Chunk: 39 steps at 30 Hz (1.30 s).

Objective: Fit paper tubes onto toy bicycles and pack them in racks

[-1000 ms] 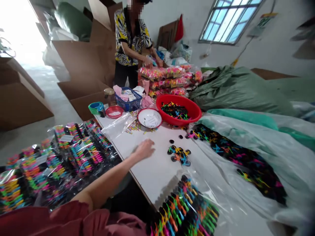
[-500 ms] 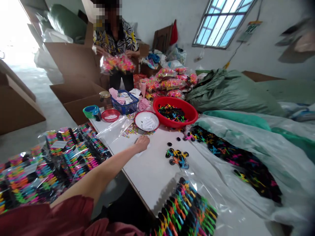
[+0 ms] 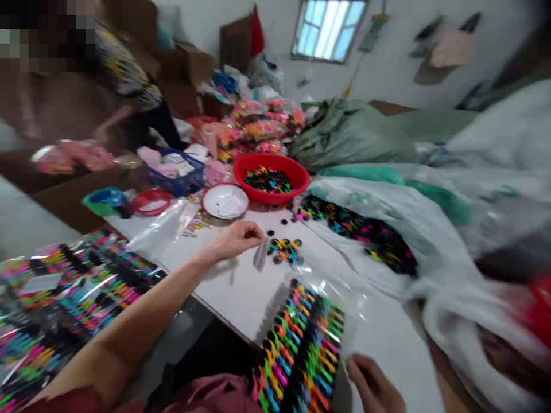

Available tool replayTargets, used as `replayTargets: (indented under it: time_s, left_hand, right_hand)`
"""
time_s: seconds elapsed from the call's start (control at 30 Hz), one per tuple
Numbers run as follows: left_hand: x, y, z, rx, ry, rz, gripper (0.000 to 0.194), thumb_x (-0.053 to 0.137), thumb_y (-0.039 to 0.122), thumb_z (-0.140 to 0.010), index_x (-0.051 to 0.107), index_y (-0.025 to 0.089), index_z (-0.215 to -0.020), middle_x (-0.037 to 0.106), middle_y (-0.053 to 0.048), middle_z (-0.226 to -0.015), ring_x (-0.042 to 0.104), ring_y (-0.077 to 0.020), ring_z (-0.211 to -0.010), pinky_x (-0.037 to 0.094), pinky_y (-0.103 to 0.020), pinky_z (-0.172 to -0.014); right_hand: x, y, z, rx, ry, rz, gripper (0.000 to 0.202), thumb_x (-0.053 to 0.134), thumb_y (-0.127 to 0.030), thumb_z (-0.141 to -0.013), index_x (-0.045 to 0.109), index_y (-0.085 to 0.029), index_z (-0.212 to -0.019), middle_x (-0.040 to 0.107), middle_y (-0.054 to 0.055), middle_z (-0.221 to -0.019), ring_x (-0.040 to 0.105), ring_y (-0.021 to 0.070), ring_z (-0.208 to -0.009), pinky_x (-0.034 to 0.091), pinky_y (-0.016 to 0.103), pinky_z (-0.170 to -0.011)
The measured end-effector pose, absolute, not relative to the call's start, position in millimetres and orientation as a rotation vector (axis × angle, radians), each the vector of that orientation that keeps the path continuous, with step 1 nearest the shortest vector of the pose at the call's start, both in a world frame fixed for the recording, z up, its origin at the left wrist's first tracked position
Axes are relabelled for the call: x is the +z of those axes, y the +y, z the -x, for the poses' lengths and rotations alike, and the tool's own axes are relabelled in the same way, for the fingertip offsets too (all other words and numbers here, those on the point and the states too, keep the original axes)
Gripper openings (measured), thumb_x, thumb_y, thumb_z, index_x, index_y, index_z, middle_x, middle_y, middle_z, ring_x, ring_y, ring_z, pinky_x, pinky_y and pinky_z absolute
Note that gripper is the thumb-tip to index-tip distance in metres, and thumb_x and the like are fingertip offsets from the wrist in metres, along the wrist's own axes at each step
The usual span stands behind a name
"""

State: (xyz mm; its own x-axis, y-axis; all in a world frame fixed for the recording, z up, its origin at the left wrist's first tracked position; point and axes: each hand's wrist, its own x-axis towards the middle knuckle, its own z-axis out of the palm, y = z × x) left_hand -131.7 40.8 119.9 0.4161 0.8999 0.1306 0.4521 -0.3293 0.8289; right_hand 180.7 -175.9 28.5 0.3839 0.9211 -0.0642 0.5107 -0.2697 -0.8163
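My left hand (image 3: 236, 238) is raised over the white table, thumb and fingers pinched on a small printed paper slip (image 3: 260, 256) that hangs down. Near the table's front, a clear plastic bag (image 3: 297, 350) is packed with rows of small bright toys with black wheels. At the bag's right side is my right hand (image 3: 375, 385), fingers closed on the plastic; motion blur softens the grip. A few loose toys (image 3: 286, 250) lie just right of the slip. Behind my left hand stands a white dish (image 3: 225, 202) with paper slips in it.
A red basin (image 3: 271, 192) of toys stands at the back, beside a blue basket (image 3: 183, 182) and a red tray (image 3: 150, 202). Filled bags (image 3: 94, 304) are piled at left. A sheet-lined heap of toys (image 3: 365, 232) lies right. A co-worker (image 3: 129, 74) handles pink bags at far left.
My left hand has lifted off the table and come rightward with the paper slip. My right hand has come into view by the bag. The view has turned right; the co-worker now leans down.
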Motion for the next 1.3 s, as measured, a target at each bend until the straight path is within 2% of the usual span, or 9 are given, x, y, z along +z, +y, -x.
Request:
replayTargets:
  time_s: [0.07, 0.17, 0.27, 0.37, 0.53, 0.73, 0.93, 1.17, 1.3]
  left_hand:
    - [129, -3, 101, 0.71, 0.741, -1.996, 0.01, 0.049, 0.017, -0.075, 0.059, 0.015, -0.076, 0.063, -0.003, -0.08, 0.058, -0.0155, -0.076, 0.048, -0.028, -0.074]
    - [123, -62, 57, 0.569, 0.504, -2.268, 0.011, 0.05, 0.012, -0.073, 0.058, 0.018, -0.075, 0.061, -0.006, -0.091, 0.057, -0.0187, -0.087, 0.045, -0.032, -0.083]
    - [95, -94, 23, 0.474, 0.732, -2.594, 0.014, 0.05, 0.007, -0.072, 0.058, 0.015, -0.08, 0.056, -0.012, -0.102, 0.051, -0.0273, -0.104, 0.038, -0.045, -0.093]
    - [72, -94, 9, 0.497, 0.979, -2.686, 0.012, 0.048, 0.012, -0.079, 0.057, 0.015, -0.088, 0.053, -0.014, -0.11, 0.046, -0.0289, -0.11, 0.036, -0.046, -0.093]
    - [63, -67, 17, 0.581, 1.268, -2.586, 0.028, 0.051, 0.028, -0.083, 0.05, 0.017, -0.109, 0.051, -0.012, -0.112, 0.048, -0.0266, -0.104, 0.038, -0.042, -0.086]
    - [44, -54, 43, 0.643, 1.422, -2.562, 0.014, 0.046, 0.025, -0.087, 0.056, 0.016, -0.09, 0.059, -0.008, -0.089, 0.054, -0.0217, -0.085, 0.038, -0.037, -0.081]
    - [26, -63, 74, 0.719, 0.901, -2.256, 0.013, 0.045, 0.023, -0.086, 0.052, 0.018, -0.076, 0.059, -0.005, -0.081, 0.054, -0.0149, -0.079, 0.043, -0.028, -0.076]
    - [65, -77, 100, 0.288, 0.457, -2.105, 0.022, 0.053, 0.03, -0.085, 0.053, 0.019, -0.066, 0.057, -0.002, -0.071, 0.052, -0.0134, -0.071, 0.042, -0.026, -0.072]
    - [74, -87, 107, 0.192, 0.411, -2.041, 0.023, 0.053, 0.032, -0.085, 0.051, 0.018, -0.066, 0.056, -0.002, -0.07, 0.051, -0.0128, -0.068, 0.041, -0.024, -0.066]
  right_hand:
    - [26, -174, -180, 0.672, -1.151, 1.899, 0.037, 0.06, -0.056, -0.068, 0.064, -0.019, -0.072, 0.063, 0.003, -0.07, 0.058, 0.0206, -0.069, 0.049, 0.03, -0.062]
    - [24, -168, -176, 0.605, -1.081, 1.848, 0.032, 0.061, -0.048, -0.071, 0.062, -0.016, -0.073, 0.059, 0.002, -0.064, 0.053, 0.0162, -0.063, 0.046, 0.027, -0.059]
    - [24, -165, -169, 0.602, -1.059, 1.734, 0.028, 0.06, -0.044, -0.074, 0.06, -0.016, -0.072, 0.058, 0.001, -0.065, 0.052, 0.0147, -0.064, 0.044, 0.026, -0.059]
    - [25, -166, -165, 0.596, -1.044, 1.648, 0.025, 0.061, -0.041, -0.076, 0.059, -0.016, -0.072, 0.058, 0.001, -0.068, 0.052, 0.0143, -0.065, 0.045, 0.026, -0.06]
    - [32, -169, -159, 0.499, -1.152, 1.619, 0.019, 0.059, -0.035, -0.079, 0.059, -0.017, -0.072, 0.058, 0.003, -0.074, 0.053, 0.0146, -0.071, 0.044, 0.026, -0.063]
    - [40, -176, -160, 0.497, -1.451, 1.586, 0.014, 0.056, -0.029, -0.081, 0.062, -0.019, -0.073, 0.056, 0.004, -0.081, 0.053, 0.0158, -0.076, 0.045, 0.028, -0.067]
    - [34, -193, -182, 0.885, -1.568, 1.684, 0.017, 0.055, -0.03, -0.082, 0.059, -0.019, -0.069, 0.057, 0.002, -0.078, 0.054, 0.0162, -0.076, 0.042, 0.028, -0.071]
    - [43, -221, -179, 1.483, -1.418, 1.641, 0.017, 0.058, -0.032, -0.077, 0.057, -0.018, -0.068, 0.056, -0.001, -0.067, 0.049, 0.014, -0.066, 0.037, 0.024, -0.061]
    - [46, -232, -172, 1.544, -1.346, 1.592, 0.016, 0.061, -0.031, -0.075, 0.058, -0.017, -0.067, 0.055, -0.002, -0.064, 0.048, 0.013, -0.063, 0.036, 0.023, -0.059]
